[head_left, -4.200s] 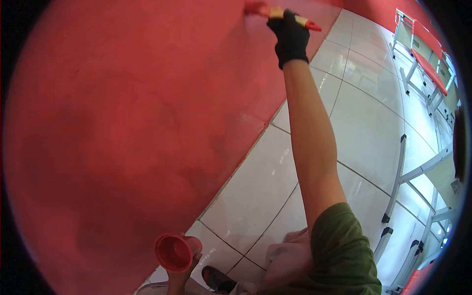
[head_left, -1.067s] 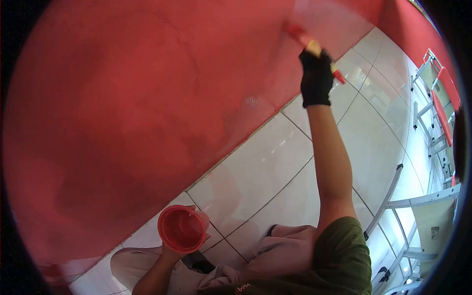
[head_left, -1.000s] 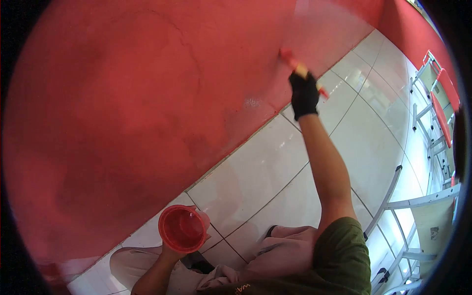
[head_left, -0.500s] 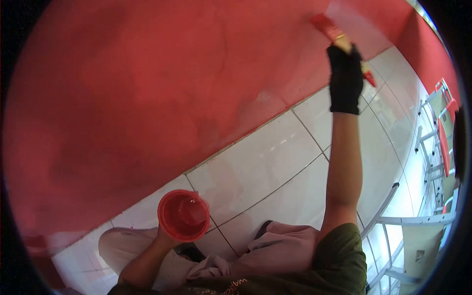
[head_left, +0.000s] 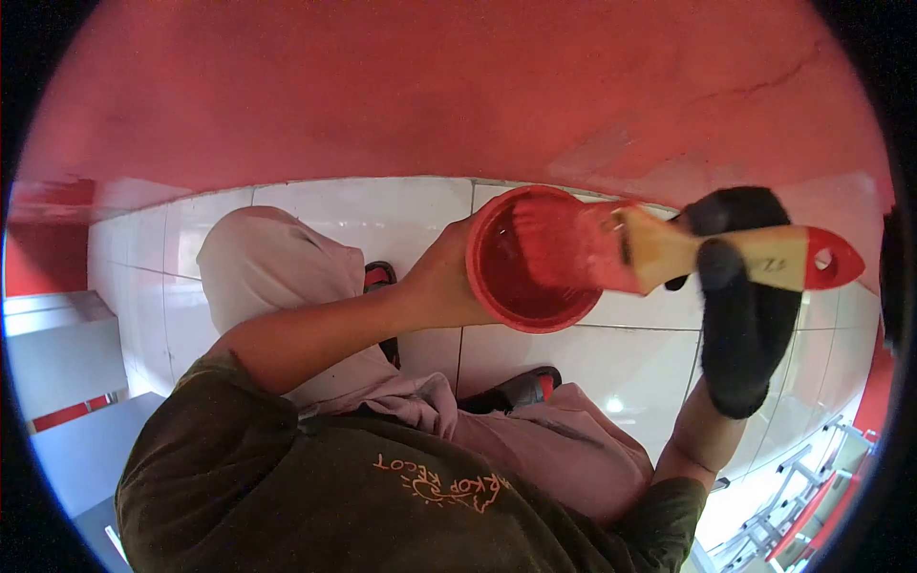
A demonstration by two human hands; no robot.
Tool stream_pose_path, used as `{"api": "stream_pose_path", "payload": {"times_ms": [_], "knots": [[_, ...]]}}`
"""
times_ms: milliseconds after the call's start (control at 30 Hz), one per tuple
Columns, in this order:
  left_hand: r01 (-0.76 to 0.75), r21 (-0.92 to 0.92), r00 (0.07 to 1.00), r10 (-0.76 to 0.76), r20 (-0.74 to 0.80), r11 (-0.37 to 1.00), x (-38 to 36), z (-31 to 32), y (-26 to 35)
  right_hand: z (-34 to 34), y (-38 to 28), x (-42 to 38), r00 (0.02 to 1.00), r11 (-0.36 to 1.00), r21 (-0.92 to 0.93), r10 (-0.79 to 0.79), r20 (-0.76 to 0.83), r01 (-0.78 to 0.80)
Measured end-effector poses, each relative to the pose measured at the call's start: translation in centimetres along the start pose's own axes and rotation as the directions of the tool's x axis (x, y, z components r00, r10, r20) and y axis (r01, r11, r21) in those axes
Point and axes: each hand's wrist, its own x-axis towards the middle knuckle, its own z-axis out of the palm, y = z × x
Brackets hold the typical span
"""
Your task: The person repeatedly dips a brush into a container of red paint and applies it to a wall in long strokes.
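Observation:
My bare left hand (head_left: 441, 280) is wrapped round the side of a red plastic cup (head_left: 537, 320), its mouth facing up towards me and its inside red. My right hand (head_left: 750, 296), in a black glove, grips a paintbrush (head_left: 683, 250) by its pale wooden handle, thumb on top. The handle's red end with a hanging hole points right. Red paint coats the bristles, which lie across the cup's opening and cover its right side in this view.
A red wall (head_left: 430, 95) runs along the far side and meets the white tiled floor (head_left: 401, 212). My bent knees and sandals are below the cup. Metal-framed chairs (head_left: 802, 506) stand at the lower right, grey furniture (head_left: 72, 353) at the left.
My right hand has come back from the wall at the upper right, bringing the paintbrush over the cup. The view has turned, and the cup now appears higher and further right.

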Motion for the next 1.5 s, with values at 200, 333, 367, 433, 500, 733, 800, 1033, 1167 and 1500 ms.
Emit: {"api": "stream_pose_path", "payload": {"times_ms": [200,333,367,433,500,733,800,1033,1167,1500], "knots": [[-0.02,-0.023,1.0,0.02,-0.007,1.0,0.0,-0.7,1.0,3.8,1.2,-0.8,0.992,0.992,-0.042,-0.124,-0.032,0.122],[0.081,-0.033,0.996,-0.08,0.049,0.996,-0.1,-1.1,0.3,4.2,-0.9,0.4,0.986,0.994,-0.057,0.104,0.134,-0.097],[0.084,-0.036,0.995,-0.082,0.057,0.996,-0.1,-1.1,0.1,4.4,-0.4,0.2,0.984,0.993,-0.058,0.107,0.139,-0.099],[0.085,-0.046,0.995,-0.082,0.051,0.995,-0.2,-1.1,-0.1,4.9,0.8,-0.4,0.985,0.995,-0.021,0.099,0.143,-0.097],[0.081,-0.053,0.996,-0.079,0.045,0.995,-0.3,-1.1,-0.2,5.5,0.0,-0.2,0.987,0.995,-0.044,0.092,0.133,-0.087],[0.045,-0.086,0.998,-0.043,0.034,0.995,-0.3,-1.0,-0.5,6.1,-0.3,0.0,0.988,0.991,-0.099,0.101,0.114,-0.09],[0.052,-0.121,0.998,-0.048,0.035,0.991,-0.4,-1.0,-0.7,6.2,-0.4,0.0,0.989,0.99,-0.109,0.104,0.108,-0.092],[0.089,-0.054,0.995,-0.087,0.037,0.995,-0.5,-1.3,0.2,4.5,-0.4,1.2,0.958,0.983,-0.185,0.039,0.285,0.015],[0.138,-0.02,0.99,-0.137,0.031,0.99,-0.4,-1.5,0.9,3.5,-1.0,1.3,0.982,0.972,-0.174,0.174,0.077,-0.159],[0.027,-0.1,0.999,-0.03,-0.036,0.995,-0.7,-1.5,0.5,2.2,3.5,1.8,0.93,0.876,0.343,0.368,-0.02,-0.339]]}}
